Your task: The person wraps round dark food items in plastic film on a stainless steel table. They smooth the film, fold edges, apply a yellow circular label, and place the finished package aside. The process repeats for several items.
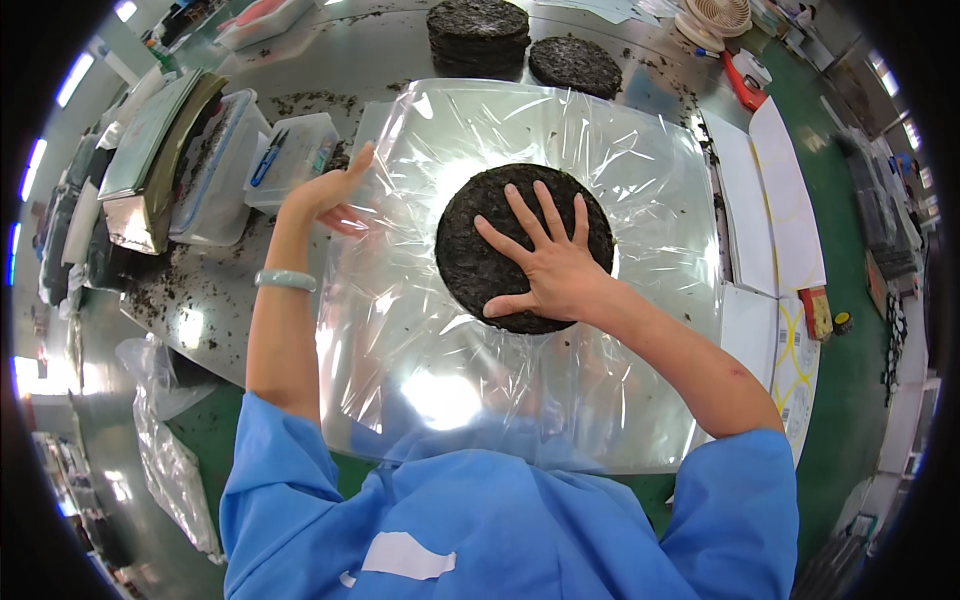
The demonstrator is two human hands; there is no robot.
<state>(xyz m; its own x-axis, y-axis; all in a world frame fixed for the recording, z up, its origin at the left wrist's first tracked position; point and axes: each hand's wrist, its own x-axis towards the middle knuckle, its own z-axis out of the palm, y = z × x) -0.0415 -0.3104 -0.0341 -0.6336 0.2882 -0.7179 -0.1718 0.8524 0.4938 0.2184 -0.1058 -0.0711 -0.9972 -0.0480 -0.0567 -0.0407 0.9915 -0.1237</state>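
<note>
A round dark cake of pressed dried leaf (465,255) lies on a stack of clear plastic film sheets (660,225) in front of me. My right hand (551,262) rests on top of it, palm down with the fingers spread. At the film's left edge is my left hand (341,191), fingers apart and thumb raised; part of it seems to be under or behind the clear film, and I see no firm grip. Beyond the film stand a tall stack of similar dark cakes (478,45) and a lower one (574,66).
A clear lidded box (300,176) with blue tweezers (270,157) on it stands left, beside a larger plastic tub (225,195) and stacked sheets (150,135). At right are white sheets (739,202), label sheets (795,375) and a red-and-white tool (742,79). Leaf crumbs litter the metal table (360,45).
</note>
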